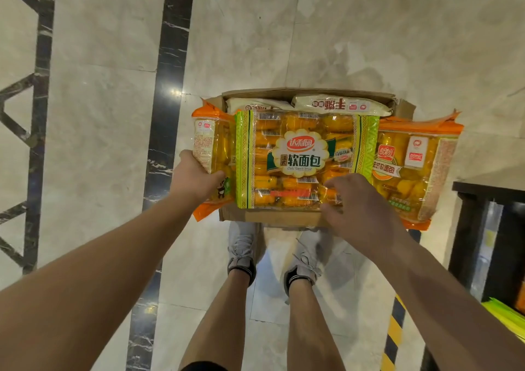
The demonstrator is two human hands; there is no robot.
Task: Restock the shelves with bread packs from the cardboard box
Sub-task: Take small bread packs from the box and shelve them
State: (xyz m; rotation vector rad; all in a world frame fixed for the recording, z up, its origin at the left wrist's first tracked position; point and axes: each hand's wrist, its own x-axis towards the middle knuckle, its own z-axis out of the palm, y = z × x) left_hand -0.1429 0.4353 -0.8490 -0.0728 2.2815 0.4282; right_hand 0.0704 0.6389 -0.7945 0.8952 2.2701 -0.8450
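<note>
A brown cardboard box [272,217] sits on the glossy marble floor [369,44], packed with crinkly clear-plastic bread packs. The flat, rectangular green-edged bread pack [301,157] lies on top. The right hand [358,214] curls over its near right corner, gripping it. The left hand [196,177] clasps the orange-edged pack [210,143] at the box's left side. A dark shelf [483,206] stands at the right.

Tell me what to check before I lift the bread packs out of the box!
1. Left hand grips the left orange pack: ok.
2. Right hand pinches the green-edged pack at its corner: ok.
3. Nothing lies on the green-edged pack: ok.
4. Right orange pack sits inside the cardboard box: not ok, it hangs past the side.
5. Room on the dark shelf: cannot tell.
</note>
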